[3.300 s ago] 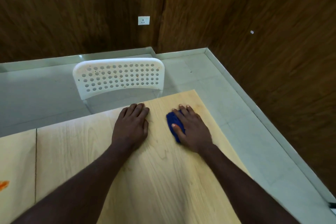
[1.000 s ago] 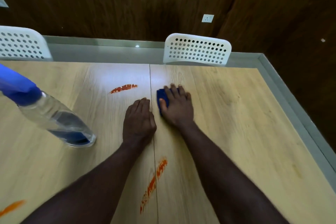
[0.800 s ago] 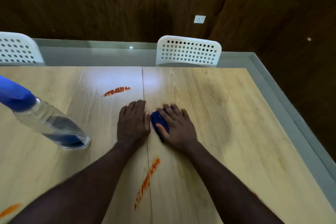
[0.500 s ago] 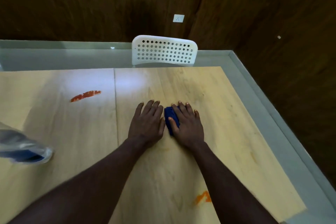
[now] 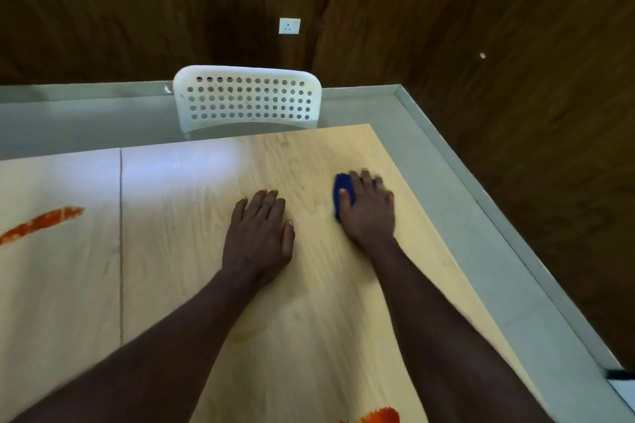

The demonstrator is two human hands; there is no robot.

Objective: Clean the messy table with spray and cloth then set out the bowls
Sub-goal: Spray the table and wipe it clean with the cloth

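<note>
Right hand (image 5: 369,213) has pushed the cloth (image 5: 342,191) rightward from the left hand (image 5: 259,233), both with flat fingers (image 5: 264,203); wiping this way could miss the orange smears (image 5: 41,221).

1. Nothing to read from where I stand: no text, label, brand, number or sign is legible on anything in view.
2. The wall socket (image 5: 289,26), up above the white chair (image 5: 247,99), shows only its pin holes. Any marking on its face is too small to tell.
</note>
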